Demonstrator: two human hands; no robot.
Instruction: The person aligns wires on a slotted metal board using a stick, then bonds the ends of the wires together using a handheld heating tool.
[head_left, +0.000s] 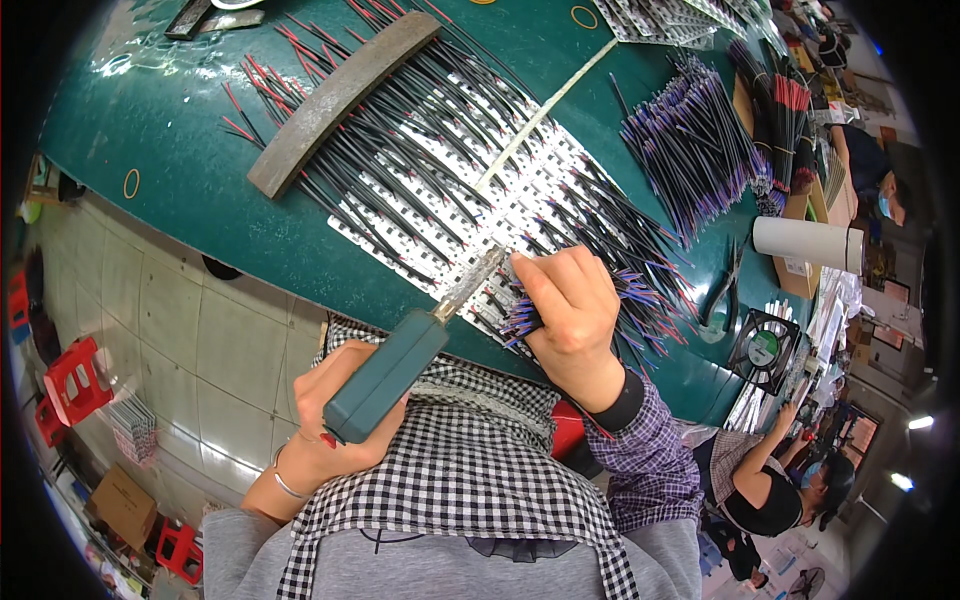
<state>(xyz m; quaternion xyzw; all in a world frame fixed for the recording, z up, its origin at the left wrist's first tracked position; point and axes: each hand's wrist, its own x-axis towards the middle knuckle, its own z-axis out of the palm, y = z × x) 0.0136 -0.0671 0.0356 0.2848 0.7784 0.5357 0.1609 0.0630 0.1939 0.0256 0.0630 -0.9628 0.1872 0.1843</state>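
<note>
White board sheet [530, 185] flat on counter [180, 120]; soldering iron [388, 375] tip over its near part, contact unclear. Left hand [345, 400] wrapped round the iron's handle; right hand [572, 312] closed on purple-tipped wires [522, 322], fingertips near the tip. Risks: burn if the iron slips; poor joint if wires shift. Farther out: nudging the curved bar [345, 100] could drag the black wires [385, 190] beneath.

A white cylinder [808, 243] sits near a square black fan [763, 350], and a red stool [92, 372] on the tiled floor [150, 285].
</note>
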